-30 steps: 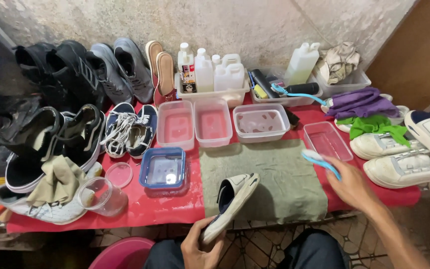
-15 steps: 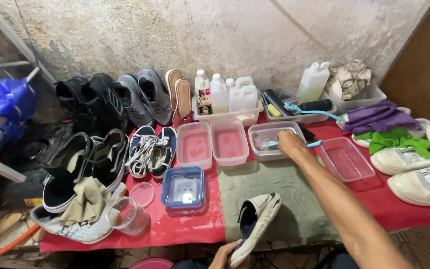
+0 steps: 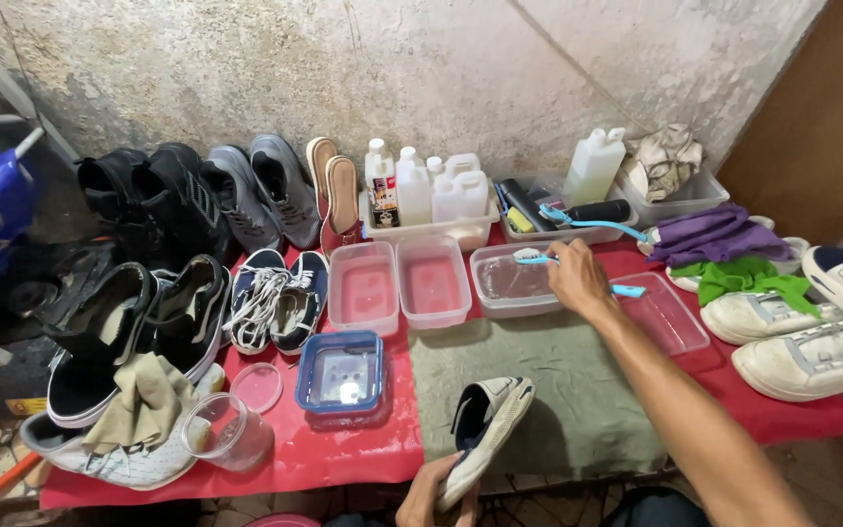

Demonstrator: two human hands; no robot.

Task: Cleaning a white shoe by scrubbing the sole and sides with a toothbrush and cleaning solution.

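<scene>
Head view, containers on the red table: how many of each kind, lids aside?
Open clear rectangular plastic tubs, front row: 4; the right hand holds a light blue brush over the third
Blue-rimmed square container with lid: 1
Clear storage trays by the wall: 3
Round clear plastic cup: 1
Total: 9

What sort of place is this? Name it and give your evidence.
Probably a shoe-cleaning spot: rows of black and grey sneakers, clear plastic tubs of water, white bottles, and the right hand holding a light-blue brush.
</scene>
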